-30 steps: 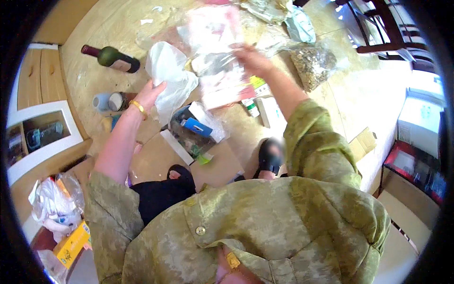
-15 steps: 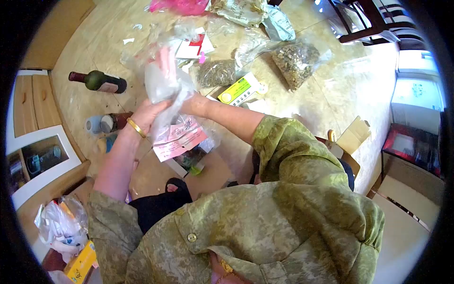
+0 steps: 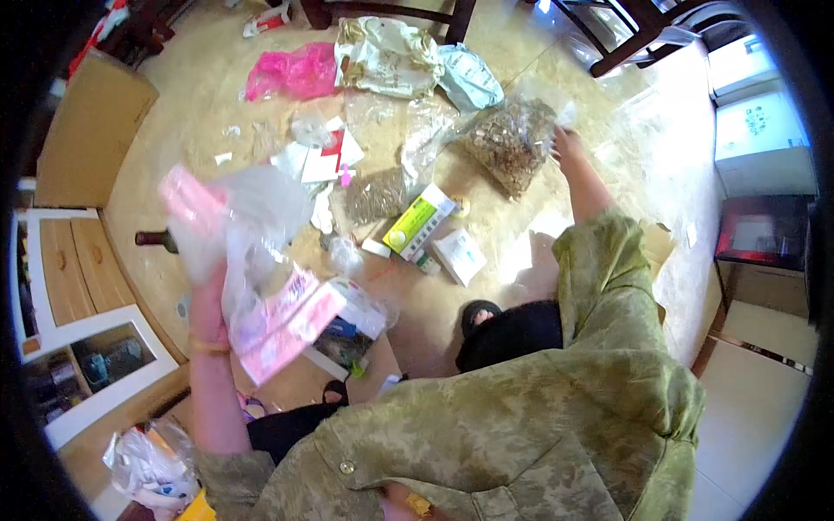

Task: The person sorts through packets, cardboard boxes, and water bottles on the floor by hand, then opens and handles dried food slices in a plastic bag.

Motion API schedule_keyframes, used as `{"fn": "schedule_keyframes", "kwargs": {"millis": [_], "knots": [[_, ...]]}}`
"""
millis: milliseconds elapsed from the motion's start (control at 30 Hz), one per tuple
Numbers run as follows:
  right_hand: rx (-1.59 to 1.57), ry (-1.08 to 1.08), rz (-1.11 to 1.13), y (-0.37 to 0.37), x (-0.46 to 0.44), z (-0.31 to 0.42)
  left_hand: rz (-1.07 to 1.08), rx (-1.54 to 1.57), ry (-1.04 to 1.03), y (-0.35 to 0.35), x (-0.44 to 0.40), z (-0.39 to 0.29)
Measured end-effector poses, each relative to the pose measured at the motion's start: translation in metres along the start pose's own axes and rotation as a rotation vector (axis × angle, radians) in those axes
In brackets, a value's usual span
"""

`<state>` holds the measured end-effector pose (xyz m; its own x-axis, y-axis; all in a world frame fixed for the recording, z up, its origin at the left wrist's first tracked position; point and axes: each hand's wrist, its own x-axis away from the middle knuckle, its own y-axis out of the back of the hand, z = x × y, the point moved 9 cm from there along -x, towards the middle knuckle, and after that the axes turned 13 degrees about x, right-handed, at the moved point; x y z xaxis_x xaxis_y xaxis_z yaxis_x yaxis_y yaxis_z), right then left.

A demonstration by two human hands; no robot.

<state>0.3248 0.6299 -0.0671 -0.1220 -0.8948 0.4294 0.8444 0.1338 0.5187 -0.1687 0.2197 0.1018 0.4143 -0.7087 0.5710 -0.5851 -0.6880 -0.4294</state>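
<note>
On the left, my left hand point(image 3: 208, 286) is closed around a clear plastic bag point(image 3: 265, 204), which partly covers the fingers. A blurred pink shape point(image 3: 193, 200) shows through the bag's upper part. Below hangs a pink printed paper point(image 3: 287, 326), beside the wrist. Out to the right, my right hand point(image 3: 569, 152) has its fingers at the gathered neck of a clear plastic bag of brown dried pieces point(image 3: 508, 148), seemingly gripping it. That bag lies on the floor.
A flat bag of dried material point(image 3: 376, 195), a yellow-green box point(image 3: 419, 223) and a white box point(image 3: 459, 257) lie mid-floor. Behind are a pink bag point(image 3: 291, 71) and a crumpled foil-like bag point(image 3: 388, 56). A dark bottle point(image 3: 156, 240) lies left; chair legs point(image 3: 630, 43) stand back right.
My right hand has left the left-hand bag and reached right to the bag of dried pieces. My left hand has moved left with its bag. The view has shifted.
</note>
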Motion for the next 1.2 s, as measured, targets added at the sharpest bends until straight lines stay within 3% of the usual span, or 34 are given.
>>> {"fn": "schedule_keyframes", "kwargs": {"millis": [67, 133, 167, 233, 333, 400, 600, 667, 867, 1000, 1100, 1167, 1200], "knots": [[0.013, -0.103, -0.054, 0.014, -0.024, -0.04, 0.012, 0.082, -0.061, -0.02, 0.021, 0.004], [-0.123, -0.247, -0.192, 0.024, -0.033, -0.082, -0.04, -0.003, -0.072, 0.013, 0.014, 0.025], [-0.115, -0.212, -0.169, 0.016, -0.057, -0.102, -0.036, -0.019, -0.07, 0.015, 0.011, 0.036], [-0.201, -0.211, -0.167, 0.007, -0.054, -0.099, -0.111, -0.196, -0.07, 0.022, 0.005, 0.05], [-0.283, -0.246, -0.166, -0.005, -0.042, -0.079, -0.141, -0.115, -0.075, 0.029, -0.005, 0.062], [-0.365, -0.257, -0.186, -0.013, -0.044, -0.081, -0.167, -0.156, 0.039, 0.04, -0.009, 0.074], [-0.248, -0.299, 0.104, -0.037, -0.04, -0.078, -0.14, -0.096, 0.042, 0.028, -0.022, 0.09], [-0.23, -0.269, 0.298, -0.055, -0.036, -0.082, -0.133, -0.138, 0.061, 0.027, -0.027, 0.093], [-0.303, -0.226, 0.346, -0.076, -0.02, -0.075, -0.097, -0.069, 0.071, 0.017, -0.031, 0.095], [-0.484, -0.009, 0.262, -0.079, 0.014, -0.007, -0.099, -0.187, -0.014, 0.019, -0.029, 0.081], [-0.383, 0.438, 0.257, -0.087, 0.044, 0.046, -0.172, -0.375, -0.12, 0.025, -0.036, 0.057], [-0.275, 0.481, 0.271, -0.097, 0.077, 0.061, -0.145, -0.883, -0.481, 0.018, -0.04, 0.021], [-0.174, 0.516, 0.279, -0.104, 0.095, 0.065, -0.158, -0.879, -0.479, 0.025, -0.045, 0.02]]}}
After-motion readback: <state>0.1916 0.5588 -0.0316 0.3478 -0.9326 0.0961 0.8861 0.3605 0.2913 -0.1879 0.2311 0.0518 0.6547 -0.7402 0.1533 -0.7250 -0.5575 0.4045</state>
